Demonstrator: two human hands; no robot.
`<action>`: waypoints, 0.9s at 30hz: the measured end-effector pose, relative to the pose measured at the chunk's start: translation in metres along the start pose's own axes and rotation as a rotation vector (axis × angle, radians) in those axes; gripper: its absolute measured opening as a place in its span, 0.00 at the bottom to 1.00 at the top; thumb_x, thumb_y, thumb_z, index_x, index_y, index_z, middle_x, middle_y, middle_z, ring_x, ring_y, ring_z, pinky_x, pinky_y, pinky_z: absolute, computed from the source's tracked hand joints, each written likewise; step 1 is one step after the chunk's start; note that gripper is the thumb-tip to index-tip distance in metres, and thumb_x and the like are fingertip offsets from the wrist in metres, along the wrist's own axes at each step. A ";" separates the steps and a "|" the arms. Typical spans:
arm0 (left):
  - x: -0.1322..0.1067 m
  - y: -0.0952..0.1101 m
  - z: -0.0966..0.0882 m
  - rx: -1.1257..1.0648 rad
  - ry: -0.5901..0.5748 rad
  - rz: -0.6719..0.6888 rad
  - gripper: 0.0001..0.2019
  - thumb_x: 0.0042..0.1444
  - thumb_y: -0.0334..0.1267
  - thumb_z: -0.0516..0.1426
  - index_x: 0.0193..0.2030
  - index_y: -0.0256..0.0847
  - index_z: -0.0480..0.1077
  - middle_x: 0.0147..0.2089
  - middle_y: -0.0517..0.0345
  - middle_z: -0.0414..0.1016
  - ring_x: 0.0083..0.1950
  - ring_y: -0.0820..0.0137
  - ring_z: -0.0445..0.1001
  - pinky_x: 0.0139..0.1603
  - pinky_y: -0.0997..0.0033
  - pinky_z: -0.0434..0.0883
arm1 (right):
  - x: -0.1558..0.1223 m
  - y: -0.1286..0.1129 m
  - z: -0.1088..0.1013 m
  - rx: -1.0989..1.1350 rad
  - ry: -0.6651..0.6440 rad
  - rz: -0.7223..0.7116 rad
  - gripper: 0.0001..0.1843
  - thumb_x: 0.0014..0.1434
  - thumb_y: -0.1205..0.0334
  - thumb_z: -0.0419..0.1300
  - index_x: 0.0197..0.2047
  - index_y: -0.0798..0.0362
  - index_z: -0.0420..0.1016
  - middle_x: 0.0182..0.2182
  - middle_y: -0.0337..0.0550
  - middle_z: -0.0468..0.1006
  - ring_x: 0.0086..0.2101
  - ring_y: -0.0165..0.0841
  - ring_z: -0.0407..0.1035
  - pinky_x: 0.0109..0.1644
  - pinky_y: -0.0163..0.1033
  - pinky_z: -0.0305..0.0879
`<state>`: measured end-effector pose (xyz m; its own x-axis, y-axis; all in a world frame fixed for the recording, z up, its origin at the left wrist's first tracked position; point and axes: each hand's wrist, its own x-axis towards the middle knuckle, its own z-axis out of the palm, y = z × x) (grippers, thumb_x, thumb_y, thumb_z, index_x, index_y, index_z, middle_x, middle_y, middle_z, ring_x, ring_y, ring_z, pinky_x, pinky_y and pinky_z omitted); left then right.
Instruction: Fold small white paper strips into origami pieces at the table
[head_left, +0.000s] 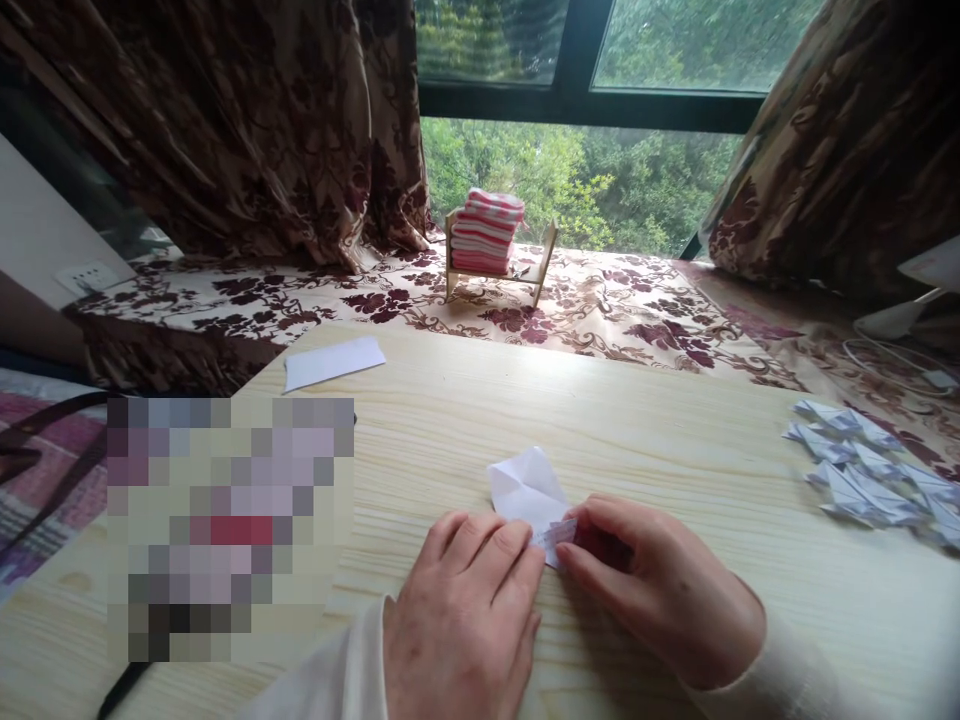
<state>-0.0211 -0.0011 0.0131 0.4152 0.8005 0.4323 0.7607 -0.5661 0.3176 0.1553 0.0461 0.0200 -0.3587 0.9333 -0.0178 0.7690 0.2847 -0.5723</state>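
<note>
A partly folded sheet of white paper [529, 482] lies on the wooden table, its far end spread into a pointed, creased shape. Printed marks show on its near, narrower end. My left hand [471, 600] rests palm down over the left near part of the paper, fingers laid side by side and pressing it to the table; their tips partly cover it. My right hand [660, 575] pinches the paper's right near edge between thumb and index finger. The other right fingers are curled and partly hidden.
Several folded paper pieces [862, 465] are heaped at the table's right edge. A flat white paper strip [334, 362] lies at the back left. Blurred-out items [232, 525] cover the left side. Behind the table, a small wooden rack [541, 265] holds folded red-and-white cloths [486, 235].
</note>
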 end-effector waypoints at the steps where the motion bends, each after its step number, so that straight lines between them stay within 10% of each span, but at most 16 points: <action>1: 0.000 -0.001 0.001 0.001 0.000 0.000 0.16 0.58 0.32 0.51 0.51 0.38 0.70 0.51 0.52 0.75 0.51 0.59 0.69 0.53 0.55 0.66 | 0.000 0.000 0.000 -0.010 0.001 -0.002 0.14 0.54 0.54 0.52 0.23 0.51 0.71 0.18 0.39 0.67 0.20 0.30 0.60 0.23 0.35 0.56; 27: 0.001 0.003 -0.002 -0.008 0.012 -0.005 0.14 0.59 0.30 0.50 0.50 0.36 0.71 0.50 0.55 0.75 0.50 0.62 0.69 0.53 0.57 0.66 | 0.007 -0.004 -0.004 0.017 -0.116 0.081 0.12 0.51 0.52 0.50 0.25 0.50 0.69 0.20 0.38 0.64 0.23 0.32 0.59 0.27 0.38 0.55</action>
<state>-0.0191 -0.0024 0.0158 0.4053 0.8011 0.4404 0.7587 -0.5635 0.3267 0.1521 0.0521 0.0259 -0.3551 0.9212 -0.1590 0.7892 0.2043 -0.5791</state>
